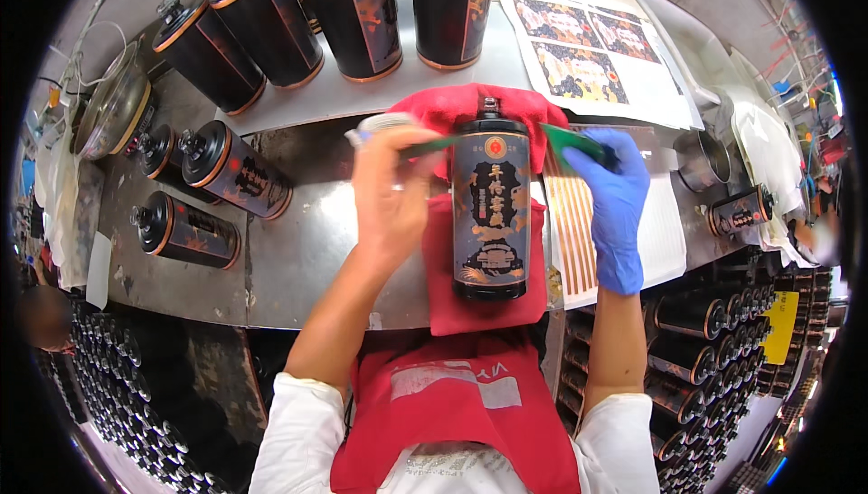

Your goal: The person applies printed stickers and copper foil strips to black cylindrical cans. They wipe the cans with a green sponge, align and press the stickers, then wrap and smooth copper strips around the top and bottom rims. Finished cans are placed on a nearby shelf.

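Note:
A black bottle [491, 214] with copper trim and an ornate dark label lies on a red cloth [443, 268], its neck away from me. My left hand [391, 182], bare and slightly blurred, pinches a thin dark-green piece [434, 145] whose tip reaches the bottle's left shoulder. Behind its fingers a whitish round thing [384, 122] partly shows; I cannot tell what it is. On the right, my right hand [617, 196] in a blue glove grips a flat green scraper [570, 141], its blade pointing toward the bottle's shoulder.
Tall black bottles [362, 19] stand along the back. Smaller bottles [237, 169] are at left, and one [741, 211] lies at right near a metal pot [702, 159]. A sheet of copper strips [570, 232] and printed label sheets [579, 42] lie at right. Stacked bottles [696, 349] flank me below.

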Available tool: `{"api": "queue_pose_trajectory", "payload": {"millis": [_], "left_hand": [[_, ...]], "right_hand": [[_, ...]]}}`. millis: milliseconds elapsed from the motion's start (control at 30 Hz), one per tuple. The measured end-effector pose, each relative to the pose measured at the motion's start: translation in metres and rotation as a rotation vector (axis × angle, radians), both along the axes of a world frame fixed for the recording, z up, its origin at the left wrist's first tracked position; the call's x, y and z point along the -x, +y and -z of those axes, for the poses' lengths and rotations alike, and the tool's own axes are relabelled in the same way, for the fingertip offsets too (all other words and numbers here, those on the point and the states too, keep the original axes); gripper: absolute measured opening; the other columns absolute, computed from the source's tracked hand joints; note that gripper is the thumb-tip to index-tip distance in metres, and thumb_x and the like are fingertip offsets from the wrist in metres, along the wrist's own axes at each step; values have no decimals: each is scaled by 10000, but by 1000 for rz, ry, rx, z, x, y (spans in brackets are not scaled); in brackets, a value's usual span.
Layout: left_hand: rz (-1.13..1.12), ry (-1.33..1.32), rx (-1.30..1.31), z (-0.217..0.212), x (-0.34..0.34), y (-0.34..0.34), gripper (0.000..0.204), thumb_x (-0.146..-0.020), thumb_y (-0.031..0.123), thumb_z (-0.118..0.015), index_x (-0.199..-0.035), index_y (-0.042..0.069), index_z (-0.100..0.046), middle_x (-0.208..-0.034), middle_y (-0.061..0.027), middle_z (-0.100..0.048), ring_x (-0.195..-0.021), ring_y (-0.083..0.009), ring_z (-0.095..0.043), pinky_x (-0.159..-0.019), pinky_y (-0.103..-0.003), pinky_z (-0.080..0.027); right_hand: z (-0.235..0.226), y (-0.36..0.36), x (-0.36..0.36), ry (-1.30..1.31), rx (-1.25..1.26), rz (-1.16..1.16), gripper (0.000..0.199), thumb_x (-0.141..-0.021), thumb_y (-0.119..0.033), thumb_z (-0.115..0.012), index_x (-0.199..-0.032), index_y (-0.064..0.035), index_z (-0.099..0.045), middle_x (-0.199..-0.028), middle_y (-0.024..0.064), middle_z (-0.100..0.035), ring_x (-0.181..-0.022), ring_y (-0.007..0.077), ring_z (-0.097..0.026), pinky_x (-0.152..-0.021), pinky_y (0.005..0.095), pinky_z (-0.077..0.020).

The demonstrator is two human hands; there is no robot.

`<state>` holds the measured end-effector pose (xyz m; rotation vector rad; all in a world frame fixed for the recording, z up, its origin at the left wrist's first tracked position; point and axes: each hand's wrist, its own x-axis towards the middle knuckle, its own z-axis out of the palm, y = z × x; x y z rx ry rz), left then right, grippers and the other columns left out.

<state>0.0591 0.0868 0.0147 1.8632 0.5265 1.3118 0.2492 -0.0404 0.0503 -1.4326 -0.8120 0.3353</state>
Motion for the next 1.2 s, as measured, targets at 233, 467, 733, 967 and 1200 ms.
{"api": "queue_pose_trajectory", "payload": {"millis": [233,467,733,967,1200], "left_hand": [[319,108,-318,25,63,-71,324,-633,-48,-634,-930,68,-691,-822,-61,-585,-806,-245,-542,-802,-431,-452],[487,76,-163,4,72,-65,313,-662,-28,-649,-969,33,-650,-895,-72,-585,-811,-253,-535,-767,-366,-421],[219,57,210,3,-16,33,222,-780,-30,-627,-985,42,-583,-888,-96,-594,-790,-227,-554,-725,-295,-433],[218,-11,55,-13,-3,23,287,-707,-89,-675,-953,39,-601,-882,-72,-594,-860,-216,-557,-771,-340,-453],[118,53,-109,-30,-46,42,228,-711,-16,-651,-922,61,-618,-866,-97,-589,-820,-273,-533,-722,-364,-413]], "right_hand": [[12,-77,65,-452,11,-400,236,-597,55,-691,-785,-88,-684,-832,47,-637,-762,226,-610,-678,345,-486],[-23,-83,75,-450,334,-337,280,-614,-28,-773,-869,-114,-694,-832,45,-644,-728,200,-613,-649,293,-483],[-25,45,-8,-40,286,-214,261,-767,23,-651,-1023,-10,-608,-917,37,-621,-829,97,-569,-757,232,-470],[-45,40,-6,-104,309,-303,240,-693,41,-712,-915,-4,-633,-847,54,-631,-794,121,-598,-731,247,-488],[-65,66,-6,-651,272,-131,238,-670,18,-732,-894,-31,-668,-808,72,-618,-740,164,-589,-673,257,-474]]}}
